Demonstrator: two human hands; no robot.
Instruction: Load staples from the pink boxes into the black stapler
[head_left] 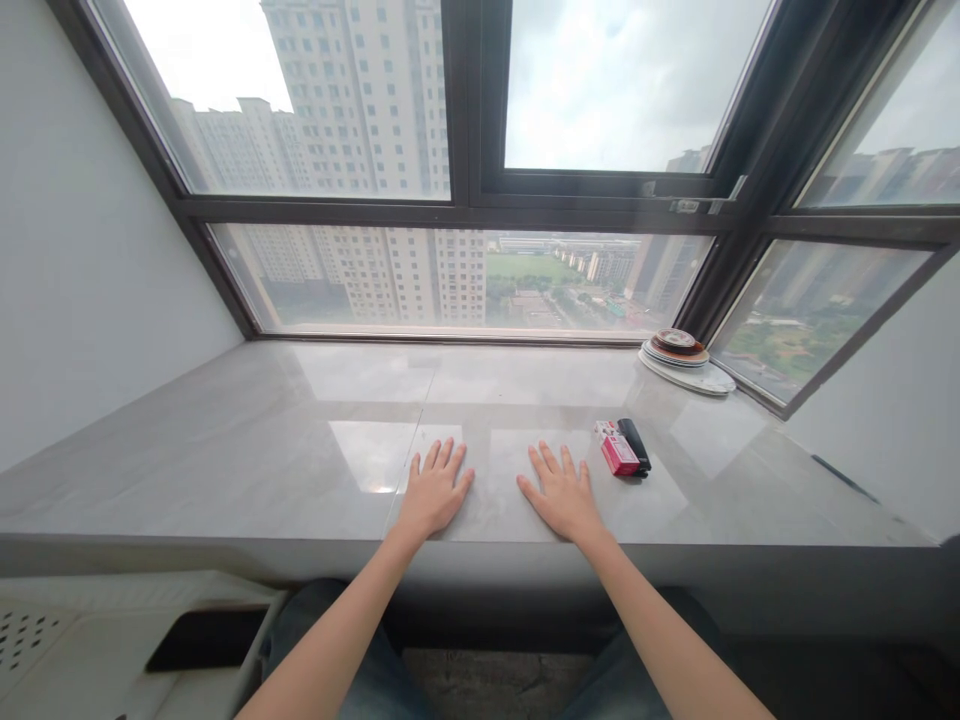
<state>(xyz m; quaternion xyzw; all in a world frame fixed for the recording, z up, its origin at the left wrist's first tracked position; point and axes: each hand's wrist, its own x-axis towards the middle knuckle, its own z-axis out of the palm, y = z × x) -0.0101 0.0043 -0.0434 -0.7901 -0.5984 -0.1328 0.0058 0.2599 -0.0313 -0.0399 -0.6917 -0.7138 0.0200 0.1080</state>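
Palm down on the glossy grey windowsill (pixel 247 450), my left hand (pixel 436 488) lies flat with its fingers spread. My right hand (pixel 561 490) rests the same way, a short distance to the right, and holds nothing. Just beyond its right side lie a small pink and white box (pixel 619 452) and a black stapler (pixel 636 447), side by side and touching. The box and stapler are both apart from my fingers.
A stack of plates (pixel 679 355) stands in the far right corner by the window frame (pixel 585 215). At lower left, a white plastic container (pixel 97 630) sits below the sill, with a dark flat object (pixel 210 640) on it. The sill's front edge runs under my wrists.
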